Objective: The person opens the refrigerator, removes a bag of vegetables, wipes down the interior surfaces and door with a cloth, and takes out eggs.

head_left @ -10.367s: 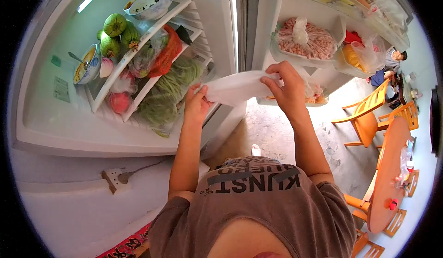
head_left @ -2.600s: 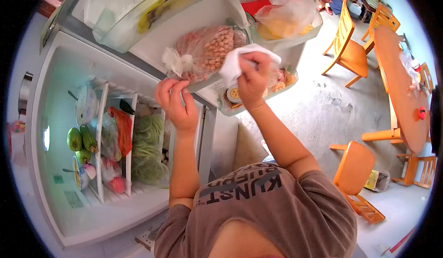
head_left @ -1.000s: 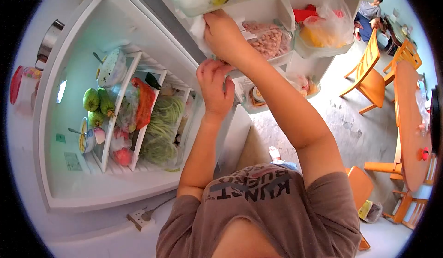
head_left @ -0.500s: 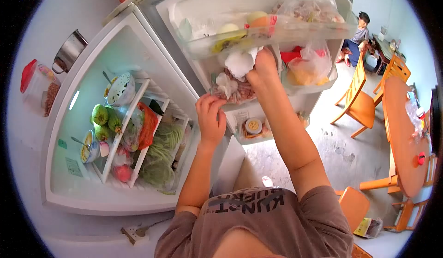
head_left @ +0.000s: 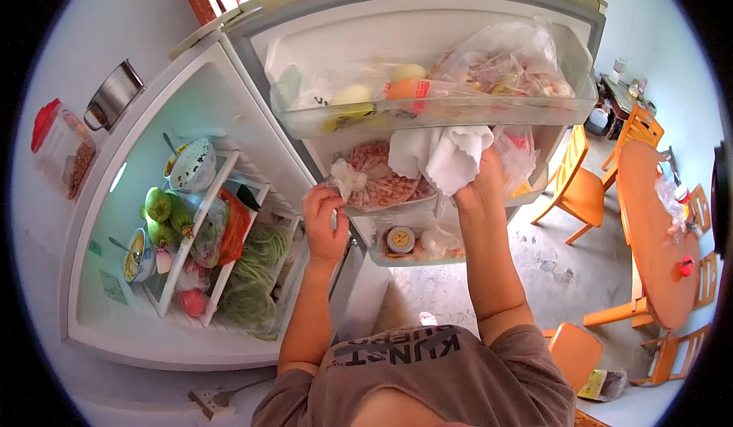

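Note:
My right hand (head_left: 481,184) is closed on a crumpled white cloth (head_left: 456,156), which hangs in front of the middle door shelf, just below the upper shelf. At the left end of that middle shelf (head_left: 397,207), my left hand (head_left: 324,221) has its fingers curled over the edge. Close to those fingers is the knotted white top of a clear bag (head_left: 382,173) of small reddish-brown pieces. The cloth hides part of the shelf's middle. Another clear plastic bag (head_left: 518,156) sits right of my right hand.
The upper door shelf (head_left: 489,112) holds eggs and a large plastic bag (head_left: 504,60). A small round jar (head_left: 400,240) is on the lower shelf. Inside the open fridge are bowls (head_left: 192,166), green vegetables (head_left: 259,263) and green fruit (head_left: 160,205). Chairs (head_left: 573,182) and a table (head_left: 649,228) stand to the right.
My right hand has moved right with the cloth, uncovering more of the bag of reddish-brown pieces. My left hand stays at the shelf's left end. The view has shifted, and a seated person is out of sight.

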A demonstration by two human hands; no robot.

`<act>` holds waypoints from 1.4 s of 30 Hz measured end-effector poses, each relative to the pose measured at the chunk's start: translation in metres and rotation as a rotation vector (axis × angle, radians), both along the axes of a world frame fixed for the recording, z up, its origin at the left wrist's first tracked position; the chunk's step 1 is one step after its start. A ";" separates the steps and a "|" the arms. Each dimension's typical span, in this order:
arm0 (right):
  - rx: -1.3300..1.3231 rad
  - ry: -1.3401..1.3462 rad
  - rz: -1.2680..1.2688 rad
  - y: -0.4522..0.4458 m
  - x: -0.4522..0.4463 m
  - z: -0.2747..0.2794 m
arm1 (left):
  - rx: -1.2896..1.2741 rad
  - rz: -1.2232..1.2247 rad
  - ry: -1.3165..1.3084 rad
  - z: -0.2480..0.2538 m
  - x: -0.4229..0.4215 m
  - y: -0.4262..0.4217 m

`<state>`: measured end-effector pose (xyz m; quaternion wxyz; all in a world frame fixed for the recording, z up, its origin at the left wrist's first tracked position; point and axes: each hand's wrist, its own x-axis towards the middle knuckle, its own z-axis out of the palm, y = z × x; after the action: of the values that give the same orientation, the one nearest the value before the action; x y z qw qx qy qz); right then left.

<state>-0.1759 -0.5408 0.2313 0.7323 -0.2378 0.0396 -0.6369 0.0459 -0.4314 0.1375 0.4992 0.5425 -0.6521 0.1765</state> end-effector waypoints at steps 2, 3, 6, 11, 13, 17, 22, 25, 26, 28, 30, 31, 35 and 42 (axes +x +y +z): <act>0.044 0.029 0.002 0.002 -0.005 -0.004 | -0.005 -0.013 0.037 -0.002 -0.003 0.004; 0.048 0.035 0.004 0.003 -0.006 -0.007 | -0.008 -0.023 0.058 -0.001 -0.003 0.006; 0.011 0.039 -0.003 0.003 -0.002 -0.007 | -0.005 -0.032 0.086 -0.003 0.000 0.010; 0.000 -0.036 0.020 0.010 -0.002 -0.007 | 0.099 -0.086 0.151 -0.008 -0.003 0.021; 0.006 -0.012 -0.005 0.010 0.002 -0.003 | 0.108 -0.077 0.156 -0.004 -0.006 0.025; 0.014 -0.039 -0.046 0.004 0.004 -0.002 | 0.120 -0.093 0.137 -0.005 -0.011 0.024; 0.032 -0.068 -0.067 0.018 -0.002 0.003 | 0.141 -0.107 0.151 -0.010 -0.009 0.018; 0.017 -0.033 -0.124 0.024 -0.012 -0.003 | 0.116 -0.057 0.073 -0.008 -0.009 0.016; -0.012 -0.042 -0.144 0.025 -0.016 -0.005 | 0.092 0.000 0.006 -0.004 -0.010 0.016; -0.051 -0.030 -0.182 0.032 -0.027 -0.005 | 0.052 0.024 0.027 0.006 -0.016 0.019; -0.092 -0.018 -0.220 0.033 -0.037 -0.006 | 0.009 0.048 0.049 0.024 -0.022 0.021; -0.119 -0.012 -0.288 0.031 -0.042 -0.008 | -0.051 0.044 -0.002 0.038 -0.023 0.022; -0.261 0.117 -0.562 0.035 -0.062 -0.010 | -0.190 -0.039 -0.104 0.081 -0.029 0.016; -0.309 0.220 -0.817 0.034 -0.098 -0.003 | -0.314 0.009 -0.285 0.143 -0.045 -0.003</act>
<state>-0.2737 -0.5065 0.2279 0.3679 -0.3755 0.1123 -0.8432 0.0005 -0.4349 0.2808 0.4797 0.4306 -0.6779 0.3533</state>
